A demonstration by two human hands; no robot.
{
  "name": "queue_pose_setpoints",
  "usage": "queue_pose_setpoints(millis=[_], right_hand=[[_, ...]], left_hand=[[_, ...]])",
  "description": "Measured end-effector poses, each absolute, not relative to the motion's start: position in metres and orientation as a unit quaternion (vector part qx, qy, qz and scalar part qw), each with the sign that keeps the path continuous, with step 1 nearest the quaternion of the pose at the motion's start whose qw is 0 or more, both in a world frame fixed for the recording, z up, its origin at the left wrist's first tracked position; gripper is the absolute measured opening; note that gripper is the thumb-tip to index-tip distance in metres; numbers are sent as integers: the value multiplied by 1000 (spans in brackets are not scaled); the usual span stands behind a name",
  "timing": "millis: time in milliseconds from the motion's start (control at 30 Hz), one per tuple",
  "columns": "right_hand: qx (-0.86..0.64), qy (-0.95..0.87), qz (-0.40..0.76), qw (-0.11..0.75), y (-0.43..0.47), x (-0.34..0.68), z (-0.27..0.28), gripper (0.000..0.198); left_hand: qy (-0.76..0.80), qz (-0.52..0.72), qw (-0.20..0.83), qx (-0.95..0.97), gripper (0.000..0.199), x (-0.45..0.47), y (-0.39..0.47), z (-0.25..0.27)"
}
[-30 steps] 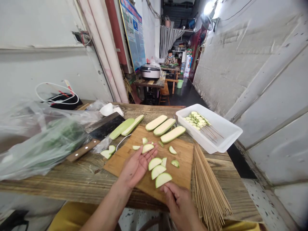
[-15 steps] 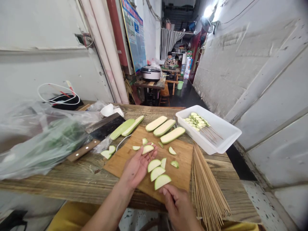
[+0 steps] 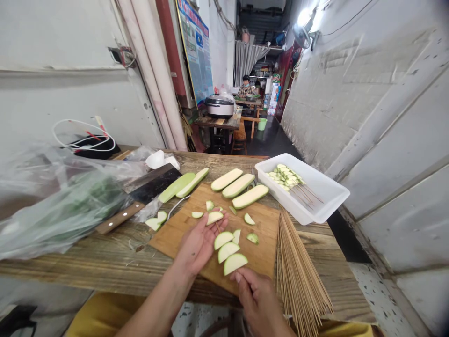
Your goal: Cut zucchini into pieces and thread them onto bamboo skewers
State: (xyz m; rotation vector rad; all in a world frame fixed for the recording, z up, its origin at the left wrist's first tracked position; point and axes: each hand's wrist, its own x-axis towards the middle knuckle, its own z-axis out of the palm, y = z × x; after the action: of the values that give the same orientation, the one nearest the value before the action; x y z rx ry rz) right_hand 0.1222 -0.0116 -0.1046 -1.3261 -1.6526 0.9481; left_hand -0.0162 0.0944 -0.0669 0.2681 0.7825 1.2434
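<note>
My right hand (image 3: 257,288) grips the lower end of a bamboo skewer, just below several half-round zucchini slices (image 3: 228,252) threaded along it. Between the thumb and fingers of my left hand (image 3: 199,243), palm turned up, is another zucchini slice (image 3: 214,217) at the skewer's far end. Both hands are above a wooden cutting board (image 3: 171,234). Loose zucchini pieces (image 3: 249,219) lie on the board around them. Three halved zucchini (image 3: 238,186) rest side by side along the board's far edge.
A white plastic tub (image 3: 329,196) with filled skewers stands at the back right, beside a bundle of bare bamboo skewers (image 3: 298,271). On the left lie a cleaver (image 3: 121,219), more zucchini halves (image 3: 177,187) and a plastic bag of greens (image 3: 80,206). A person (image 3: 246,86) sits far behind.
Both hands keep the same hold on the skewer and slice. The whole scene has shifted very slightly left in view. The person in the background has lifted their head a little.
</note>
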Motion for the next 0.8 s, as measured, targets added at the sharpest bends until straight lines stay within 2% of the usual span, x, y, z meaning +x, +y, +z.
queue_pose_setpoints(millis=[800], right_hand=[[-532, -676, 338, 382, -10, 125, -100, 30]], left_hand=[[362, 565, 725, 155, 23, -14, 92, -68]])
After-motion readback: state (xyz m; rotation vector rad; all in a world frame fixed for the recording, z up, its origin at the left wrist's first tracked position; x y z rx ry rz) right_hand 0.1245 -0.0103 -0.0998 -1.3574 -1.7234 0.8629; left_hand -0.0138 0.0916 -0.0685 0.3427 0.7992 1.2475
